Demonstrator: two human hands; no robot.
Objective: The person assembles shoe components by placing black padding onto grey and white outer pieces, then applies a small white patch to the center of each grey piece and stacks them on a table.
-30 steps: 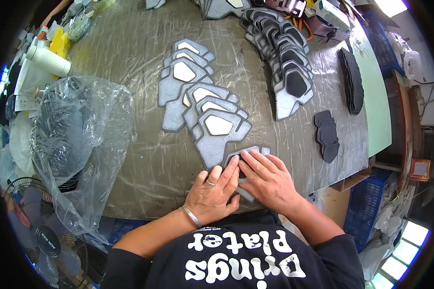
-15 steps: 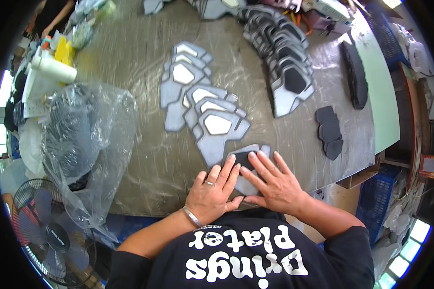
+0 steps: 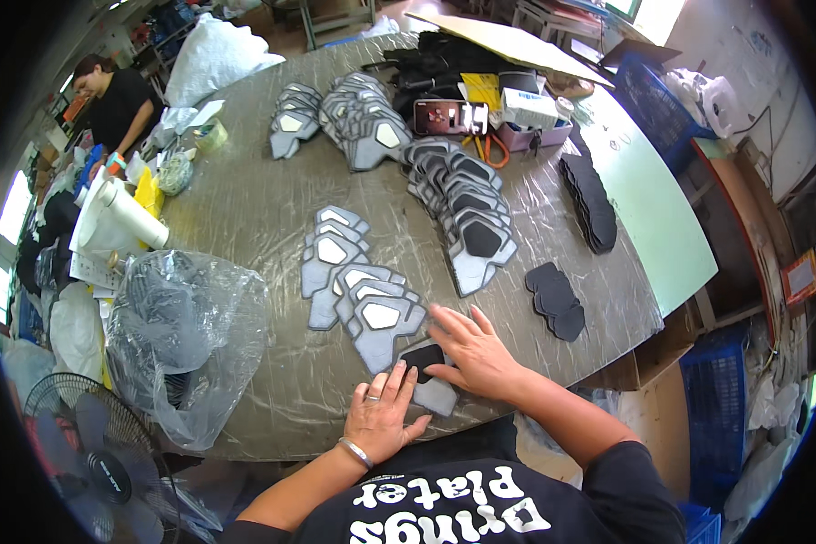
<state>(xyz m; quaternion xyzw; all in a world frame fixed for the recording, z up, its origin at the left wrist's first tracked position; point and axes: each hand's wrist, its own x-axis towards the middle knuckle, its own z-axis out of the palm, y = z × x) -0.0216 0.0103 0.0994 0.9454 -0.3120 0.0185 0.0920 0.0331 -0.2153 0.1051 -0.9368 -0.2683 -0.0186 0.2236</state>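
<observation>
Close to the table's near edge lies a grey fabric-like panel point(image 3: 436, 397) with a black patch point(image 3: 422, 361) on its upper part. My left hand point(image 3: 383, 415) rests at the panel's left side, fingers stretched, fingertips touching the patch's edge. Across its right side lies my right hand point(image 3: 474, 358), fingers apart and thumb over the patch. Neither hand grips anything. Just beyond is an overlapping row of grey panels with white patches point(image 3: 378, 315). Farther right runs a stack of grey panels with black patches point(image 3: 480, 238). Loose black patches point(image 3: 555, 299) lie to the right.
A clear plastic bag point(image 3: 186, 344) with dark contents lies left, near a white bottle point(image 3: 136, 214) and a fan point(image 3: 109, 462). A phone point(image 3: 451, 118), orange-handled tool point(image 3: 496, 150) and small boxes sit at the back. A long black stack point(image 3: 588, 204) lies right. A person point(image 3: 122, 104) is far left.
The view has tilted up, showing more of the far table and another person. My right hand has shifted toward the panel's upper right; my left hand stays at its left side.
</observation>
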